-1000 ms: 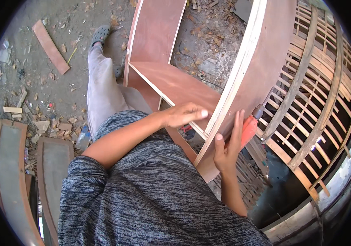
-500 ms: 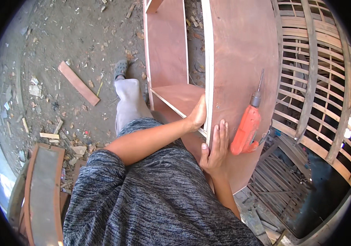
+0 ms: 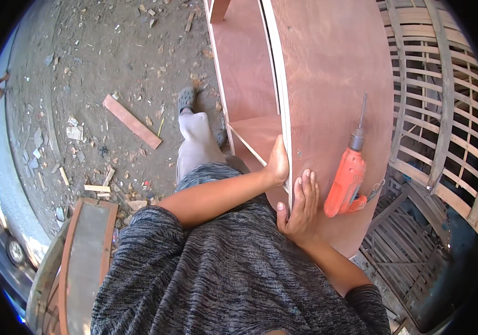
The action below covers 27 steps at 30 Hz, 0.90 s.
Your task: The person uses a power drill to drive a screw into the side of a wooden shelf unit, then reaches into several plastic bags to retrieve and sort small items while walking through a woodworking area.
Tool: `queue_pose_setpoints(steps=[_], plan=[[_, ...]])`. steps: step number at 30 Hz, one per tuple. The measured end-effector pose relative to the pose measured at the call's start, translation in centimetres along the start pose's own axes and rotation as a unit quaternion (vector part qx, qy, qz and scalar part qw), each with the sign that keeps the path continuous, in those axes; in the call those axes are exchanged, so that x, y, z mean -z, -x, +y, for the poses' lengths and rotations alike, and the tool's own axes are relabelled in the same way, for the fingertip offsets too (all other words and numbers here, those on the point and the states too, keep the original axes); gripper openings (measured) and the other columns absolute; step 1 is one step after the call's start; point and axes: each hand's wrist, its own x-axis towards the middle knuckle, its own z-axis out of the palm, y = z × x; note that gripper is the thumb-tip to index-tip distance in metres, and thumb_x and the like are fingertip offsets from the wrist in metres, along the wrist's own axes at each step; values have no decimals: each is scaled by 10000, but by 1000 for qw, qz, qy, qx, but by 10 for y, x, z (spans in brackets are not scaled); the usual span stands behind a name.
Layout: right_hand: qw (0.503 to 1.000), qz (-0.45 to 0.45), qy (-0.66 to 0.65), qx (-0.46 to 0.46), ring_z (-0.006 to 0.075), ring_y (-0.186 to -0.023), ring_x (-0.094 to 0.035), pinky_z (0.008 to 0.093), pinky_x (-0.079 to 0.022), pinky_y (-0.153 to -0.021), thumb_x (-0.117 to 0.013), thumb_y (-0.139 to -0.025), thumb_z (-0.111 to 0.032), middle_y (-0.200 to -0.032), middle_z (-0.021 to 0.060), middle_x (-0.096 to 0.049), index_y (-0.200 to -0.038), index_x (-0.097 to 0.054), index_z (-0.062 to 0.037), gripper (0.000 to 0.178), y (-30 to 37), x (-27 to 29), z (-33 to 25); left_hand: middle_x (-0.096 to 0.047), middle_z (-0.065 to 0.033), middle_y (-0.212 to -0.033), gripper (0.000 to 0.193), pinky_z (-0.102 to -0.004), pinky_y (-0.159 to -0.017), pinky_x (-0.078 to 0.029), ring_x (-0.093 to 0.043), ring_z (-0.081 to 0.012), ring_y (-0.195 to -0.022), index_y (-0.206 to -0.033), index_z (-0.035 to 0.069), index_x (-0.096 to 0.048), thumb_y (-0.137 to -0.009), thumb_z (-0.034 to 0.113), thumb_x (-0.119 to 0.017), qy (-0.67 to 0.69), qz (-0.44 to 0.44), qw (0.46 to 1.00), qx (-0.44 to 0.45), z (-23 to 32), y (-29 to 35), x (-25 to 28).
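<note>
A reddish-brown plywood cabinet frame with pale edges stands on its side in front of me. My left hand is at the near corner, against the inner side of the top panel's edge; most of its fingers are hidden behind that edge. Close beside it, my right hand lies flat on the panel, fingers stretched forward and the thumb by the edge. To its right, an orange power drill with a long bit rests on the panel, touched by neither hand.
A slatted bamboo or wooden frame borders the right side. On the dirt ground at left lie a flat plywood strip and scattered scraps. A wood-framed grey panel leans at lower left, with a parked car beyond it.
My view has shifted left, so the scene sits further right, and the car and a distant person's limb now show. Both hands keep their places on the cabinet; the drill has not moved on it.
</note>
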Motion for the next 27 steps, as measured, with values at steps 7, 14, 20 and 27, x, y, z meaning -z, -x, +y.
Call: queue_pose_setpoints(steps=[7, 14, 20, 27], plan=[[999, 39, 16, -13, 464, -1455, -388, 564, -279, -1197, -510, -979, -160, -1542, 302, -427, -1466, -431, 85, 551, 4, -6, 0, -528, -185, -1449, 742, -387, -1166, -330, -480, -276, -1333, -1449, -47, -473, -1093, 551, -214, -51, -18, 997, 58, 34, 8, -4], [998, 65, 9, -4, 478, -1452, -384, 575, -285, -1196, -524, -949, -126, -1537, 307, -429, -1461, -443, 88, 561, 1, 1, -8, -688, -100, -1235, 480, -381, -1016, -515, -657, -175, -1100, -1274, 5, -650, -1042, 420, -592, -122, -117, 985, 44, 99, 49, 14], [997, 83, 5, -2, 493, -1430, -405, 587, -306, -1187, -544, -923, -109, -1512, 321, -447, -1428, -471, 95, 550, 0, 9, -15, -433, -156, -1566, 720, -347, -1165, -369, -412, -216, -1429, -1596, -35, -220, -1064, 283, -587, -127, -142, 974, -122, 123, 32, -10], [997, 58, 19, -44, 512, -1403, -425, 613, -324, -1164, -559, -910, -128, -1490, 323, -467, -1415, -485, 72, 548, -1, 17, -28, 73, -283, -1685, 1038, -459, -1274, -42, 37, -364, -1583, -1581, -80, 103, -1011, 528, -515, -455, -25, 875, -165, 181, -12, -54]])
